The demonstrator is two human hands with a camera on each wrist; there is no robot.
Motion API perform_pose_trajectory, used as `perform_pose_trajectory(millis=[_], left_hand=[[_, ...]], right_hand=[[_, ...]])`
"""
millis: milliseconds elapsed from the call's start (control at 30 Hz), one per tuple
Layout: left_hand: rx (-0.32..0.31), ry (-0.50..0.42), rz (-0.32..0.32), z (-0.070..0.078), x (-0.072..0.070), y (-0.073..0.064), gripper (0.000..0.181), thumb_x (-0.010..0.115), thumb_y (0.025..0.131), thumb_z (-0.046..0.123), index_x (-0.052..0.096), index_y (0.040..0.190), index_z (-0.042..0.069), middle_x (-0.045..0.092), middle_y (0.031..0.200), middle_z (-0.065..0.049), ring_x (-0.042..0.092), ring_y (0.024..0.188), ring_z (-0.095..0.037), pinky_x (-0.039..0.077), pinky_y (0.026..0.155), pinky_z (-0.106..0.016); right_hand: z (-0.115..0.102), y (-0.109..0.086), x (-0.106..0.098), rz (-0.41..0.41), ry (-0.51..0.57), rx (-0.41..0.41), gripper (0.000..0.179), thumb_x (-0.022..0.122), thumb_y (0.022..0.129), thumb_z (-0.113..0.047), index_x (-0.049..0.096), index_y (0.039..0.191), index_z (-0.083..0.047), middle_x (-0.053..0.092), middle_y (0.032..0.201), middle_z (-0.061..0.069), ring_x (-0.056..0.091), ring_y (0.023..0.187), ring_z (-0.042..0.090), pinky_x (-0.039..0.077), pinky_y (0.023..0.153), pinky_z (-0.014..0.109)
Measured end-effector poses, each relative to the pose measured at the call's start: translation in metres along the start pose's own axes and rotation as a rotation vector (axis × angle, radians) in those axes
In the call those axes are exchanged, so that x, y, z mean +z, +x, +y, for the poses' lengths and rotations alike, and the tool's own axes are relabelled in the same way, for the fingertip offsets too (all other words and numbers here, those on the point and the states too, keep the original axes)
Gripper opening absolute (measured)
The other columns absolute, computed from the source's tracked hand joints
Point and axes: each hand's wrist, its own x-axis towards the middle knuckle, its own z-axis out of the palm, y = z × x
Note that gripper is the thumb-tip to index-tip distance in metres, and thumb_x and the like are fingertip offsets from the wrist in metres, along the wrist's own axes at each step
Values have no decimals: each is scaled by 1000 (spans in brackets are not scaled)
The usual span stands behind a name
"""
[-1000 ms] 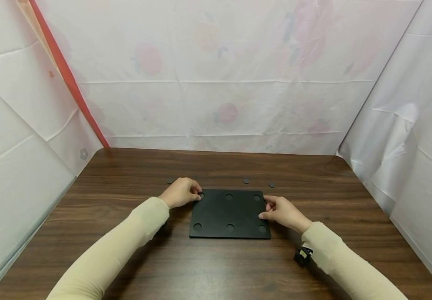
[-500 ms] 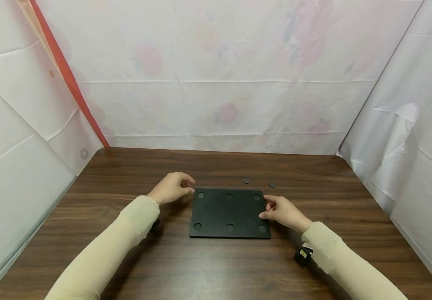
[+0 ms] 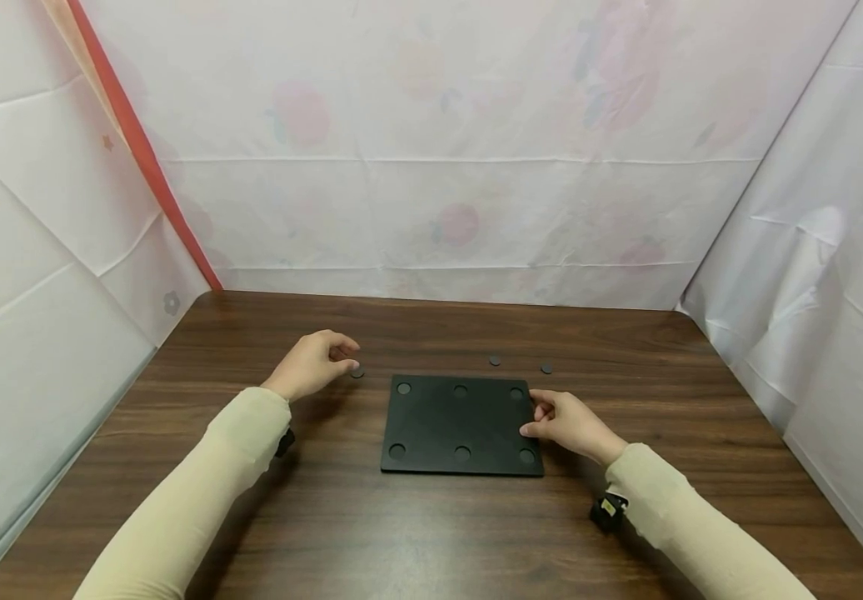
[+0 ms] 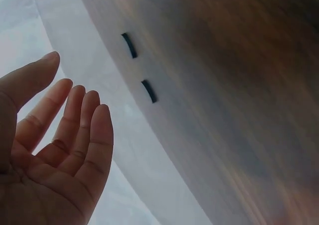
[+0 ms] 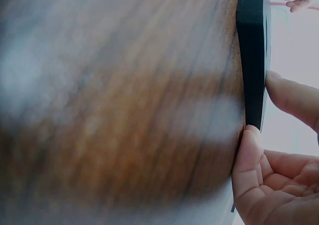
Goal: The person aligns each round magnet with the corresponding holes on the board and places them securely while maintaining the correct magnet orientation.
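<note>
A flat black board with several round recesses lies on the wooden table. My right hand pinches its right edge, thumb on the top face and fingers at the side, as the right wrist view also shows. My left hand hovers left of the board, fingers loosely bent and nothing between them in the left wrist view. Just by its thumb tip lies a small dark disc, partly covered. The board's far left recess looks lighter grey than the others.
Two more dark discs, one behind the board and another farther right, lie on the table. A patterned white cloth hangs behind the table, with white cloth at both sides too.
My left hand has left the board's far left recess and moved left and away from me, to beside a disc. The right hand stays at the board's right edge.
</note>
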Motion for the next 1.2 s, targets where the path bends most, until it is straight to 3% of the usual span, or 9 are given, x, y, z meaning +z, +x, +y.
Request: perform_pose_trajectory(millis=[333,633,1200], left_hand=[[-14,14,-19,-1,2,6,39,69,92,21,62,128,7,61,125,-13,62,105,-27,52,86,-43],[-65,76,-98,-3,6,14,37,70,91,20,64,124,4,66,114,-13,62,100,-25,51,85,-42],[-80,132,-125,-2,15,20,27,72,89,16,69,113,4,70,107,-11,65,97,-25,53,86,-43]], right_hand=[[2,1,0,1,7,-5,74,75,87,-15,36,146,5,53,85,7,44,70,17,36,58,27],[3,1,1,0,5,-14,74,75,87,-15,36,146,6,53,84,6,44,69,16,36,57,27],[3,1,1,0,-6,-17,73,75,87,-15,37,146,6,52,84,6,44,69,16,36,58,27]])
